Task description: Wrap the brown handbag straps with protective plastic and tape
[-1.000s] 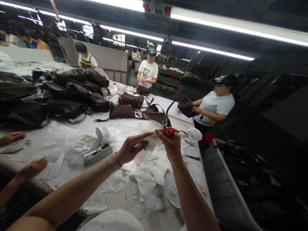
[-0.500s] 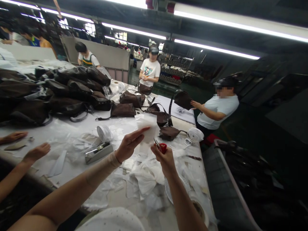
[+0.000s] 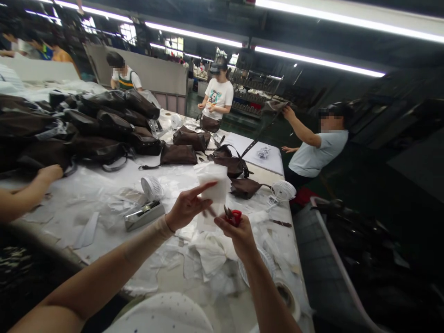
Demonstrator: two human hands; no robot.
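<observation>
White sheets (image 3: 214, 182) up off the table (image 3: 231, 312), red-handled snips (image 3: 234, 217) just beside them

In the head view, the sheets stand raised behind the left hand (image 3: 187, 208), whose fingers appear to pinch them, though the exact grip is hidden; its index finger stretches across their face. The right hand (image 3: 241, 233) has its fingers curled around the snips, blades tipped upward.

As far as can be judged, lifting the sheets is done and setting them down is not; whether they have been cut cannot be told. Crumpled white wrapping (image 3: 208, 254) lies below the hands, and a tape dispenser (image 3: 144, 216) sits to the left. Beyond the sheets, several brown bags (image 3: 178, 155) lie singly, apart from a large dark heap (image 3: 86, 120), near which a co-worker's hand (image 3: 50, 173) reaches.
</observation>
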